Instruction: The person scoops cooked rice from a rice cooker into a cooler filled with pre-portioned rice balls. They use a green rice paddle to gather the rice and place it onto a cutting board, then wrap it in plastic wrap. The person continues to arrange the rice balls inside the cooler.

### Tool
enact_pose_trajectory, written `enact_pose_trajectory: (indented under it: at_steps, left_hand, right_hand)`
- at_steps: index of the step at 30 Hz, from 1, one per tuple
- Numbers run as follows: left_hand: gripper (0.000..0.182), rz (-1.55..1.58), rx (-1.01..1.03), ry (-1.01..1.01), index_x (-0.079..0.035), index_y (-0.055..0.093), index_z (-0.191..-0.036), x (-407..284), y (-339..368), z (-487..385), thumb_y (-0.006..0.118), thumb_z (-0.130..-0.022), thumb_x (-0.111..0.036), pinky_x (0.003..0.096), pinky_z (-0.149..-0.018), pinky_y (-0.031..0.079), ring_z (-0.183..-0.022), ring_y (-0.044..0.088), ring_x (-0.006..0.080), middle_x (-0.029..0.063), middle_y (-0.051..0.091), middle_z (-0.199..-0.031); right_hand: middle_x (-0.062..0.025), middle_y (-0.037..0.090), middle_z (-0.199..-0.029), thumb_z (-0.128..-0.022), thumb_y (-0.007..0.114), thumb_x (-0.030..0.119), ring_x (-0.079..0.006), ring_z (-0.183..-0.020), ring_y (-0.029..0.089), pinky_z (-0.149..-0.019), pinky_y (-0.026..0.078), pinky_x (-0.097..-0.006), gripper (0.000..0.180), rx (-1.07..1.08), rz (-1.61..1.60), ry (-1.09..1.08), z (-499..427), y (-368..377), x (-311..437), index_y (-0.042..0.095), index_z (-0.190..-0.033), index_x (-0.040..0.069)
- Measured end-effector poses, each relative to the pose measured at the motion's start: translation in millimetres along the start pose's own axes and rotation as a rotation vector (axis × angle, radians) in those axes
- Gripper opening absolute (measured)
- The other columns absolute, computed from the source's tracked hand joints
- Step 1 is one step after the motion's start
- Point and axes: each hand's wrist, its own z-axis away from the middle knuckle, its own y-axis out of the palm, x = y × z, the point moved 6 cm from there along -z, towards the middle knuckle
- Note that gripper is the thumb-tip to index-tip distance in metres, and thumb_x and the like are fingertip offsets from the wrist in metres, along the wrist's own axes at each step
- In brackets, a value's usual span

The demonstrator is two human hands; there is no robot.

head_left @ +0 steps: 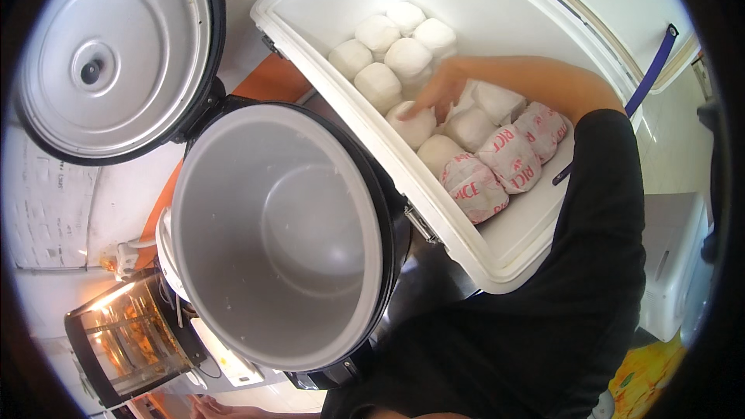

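Note:
My right hand (433, 96), slightly blurred, reaches into a white cooler box (372, 145). Its fingers are spread, with one on a white round wrapped bundle (412, 128) and the others beside it. More plain white bundles (378, 86) lie around it, and several in paper printed "RICE" (509, 157) sit near the box's closer end. Left of the box stands a large rice cooker with its lid (116, 64) raised; a few light specks stick to its grey inner pot (233, 233). My left hand (212, 407) shows only partly at the bottom left edge, its grip unclear.
A lit glass food warmer (134, 337) with orange-brown food stands at the lower left, near a white scale-like device (227, 355). Metal latches (420, 224) stick out from the cooler box's side. A purple strap (652, 73) spans its right side. A white appliance (672, 267) stands at the right.

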Motion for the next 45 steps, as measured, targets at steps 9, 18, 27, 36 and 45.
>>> enact_pose_trajectory:
  at_steps: [9, 18, 27, 36, 45]
  left_hand:
    - [0.014, 0.063, -0.001, -0.009, -0.004, 0.050, -0.092, 1, 3, 4, 0.057, -0.086, -0.015, 0.0321, -0.068, 0.043, -0.073, 0.050, 0.0200, 0.0079, 0.049, -0.084]
    - [0.013, 0.017, 0.012, 0.005, -0.005, 0.050, -0.094, 3, -1, 1, 0.056, -0.087, -0.013, 0.0315, -0.067, 0.043, -0.073, 0.049, 0.0194, 0.0078, 0.048, -0.084]
    - [0.014, 0.025, 0.010, 0.008, -0.004, 0.049, -0.094, 6, 2, 2, 0.056, -0.086, -0.013, 0.0319, -0.068, 0.042, -0.074, 0.049, 0.0200, 0.0084, 0.048, -0.084]
    - [0.018, 0.049, 0.015, 0.003, -0.005, 0.050, -0.092, 7, 6, 0, 0.061, -0.082, -0.016, 0.0321, -0.065, 0.041, -0.070, 0.049, 0.0191, 0.0075, 0.048, -0.082]
    - [0.018, 0.033, -0.017, -0.011, -0.005, 0.050, -0.091, 4, 9, 4, 0.060, -0.082, -0.017, 0.0322, -0.064, 0.041, -0.071, 0.048, 0.0193, 0.0077, 0.048, -0.082]
  right_hand:
    - [-0.0071, 0.040, -0.137, -0.074, 0.073, 0.034, -0.0257, -0.121, 0.042, -0.096, 0.040, -0.0406, 0.071, 0.348, 0.312, 0.148, -24, 14, -33, 0.041, -0.133, 0.012]
    - [-0.0093, 0.046, -0.133, -0.071, 0.076, 0.023, -0.0226, -0.116, 0.050, -0.088, 0.046, -0.0380, 0.078, 0.230, 0.138, 0.181, -42, 10, -37, 0.036, -0.137, 0.016]
    - [-0.0101, 0.045, -0.129, -0.073, 0.071, 0.025, -0.0266, -0.112, 0.049, -0.088, 0.048, -0.0440, 0.072, -0.135, 0.171, 0.038, -11, -34, -16, 0.037, -0.135, 0.020]
    - [-0.0200, 0.014, -0.148, -0.066, 0.080, 0.026, -0.0391, -0.124, 0.038, -0.096, 0.043, -0.0474, 0.110, -0.261, 0.229, 0.184, 25, -43, -17, 0.004, -0.146, 0.019]
    - [-0.0276, 0.033, -0.138, -0.058, 0.085, 0.038, -0.0400, -0.106, 0.055, -0.091, 0.048, -0.0445, 0.119, -0.391, 0.137, 0.419, 15, -45, -27, 0.009, -0.144, 0.007]
